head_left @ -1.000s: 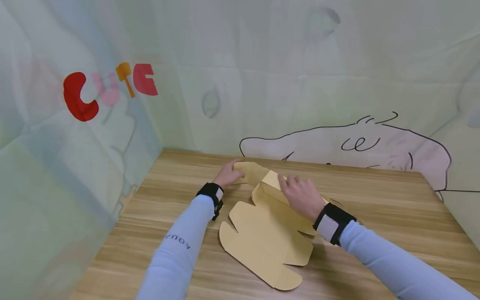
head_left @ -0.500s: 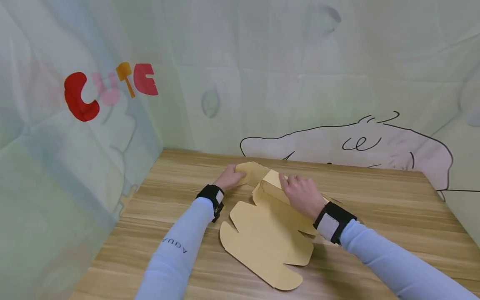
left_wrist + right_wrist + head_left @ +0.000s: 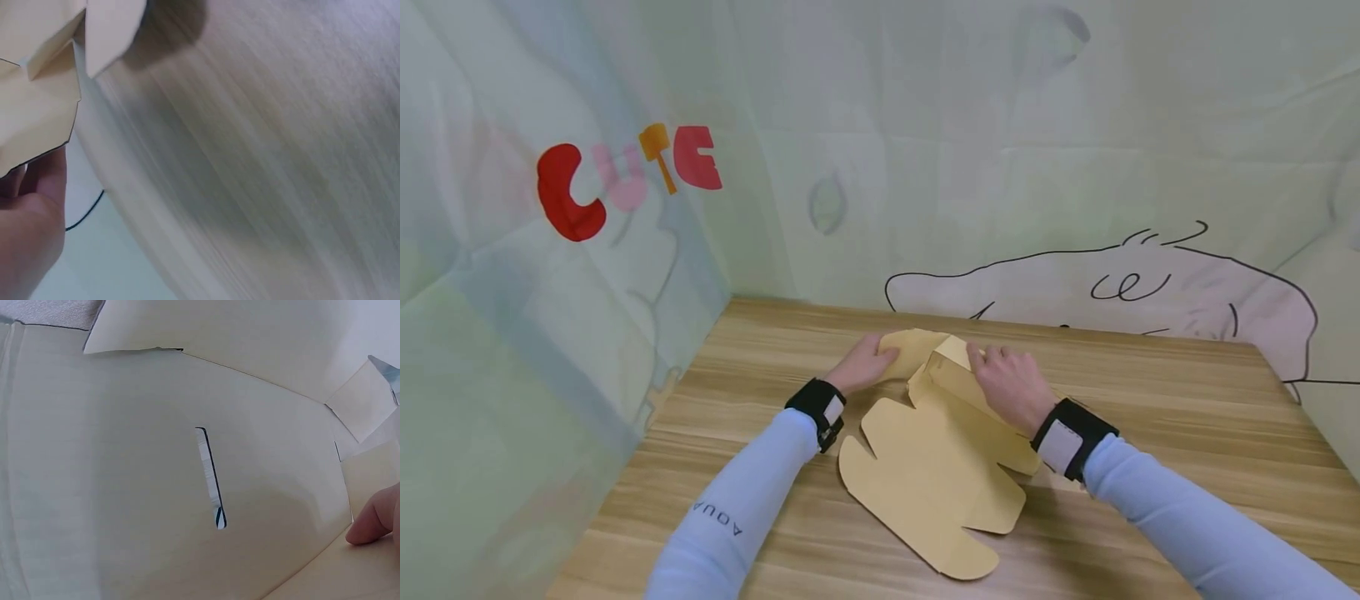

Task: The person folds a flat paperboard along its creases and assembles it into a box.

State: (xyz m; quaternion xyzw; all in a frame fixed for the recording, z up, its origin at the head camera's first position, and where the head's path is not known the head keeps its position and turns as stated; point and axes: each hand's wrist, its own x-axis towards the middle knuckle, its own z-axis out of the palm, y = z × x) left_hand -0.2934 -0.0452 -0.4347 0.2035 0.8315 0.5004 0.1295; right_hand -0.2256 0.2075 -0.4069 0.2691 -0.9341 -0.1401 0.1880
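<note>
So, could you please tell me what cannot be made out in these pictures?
Head view: part of the cardboard box blank, covered by the right hand.
Head view: the end of the sleeve lettering, curving out of sight.
Left wrist view: the left hand's fingertips, hidden behind a cardboard flap.
Right wrist view: most of the right hand, cut off by the right edge.
Right wrist view: what lies beyond the slot, too narrow to tell.

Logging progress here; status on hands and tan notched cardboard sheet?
Left hand pinching far flap of tan notched cardboard sheet. Right hand on raised panel. Sheet partly folded. No obstruction visible.
</note>
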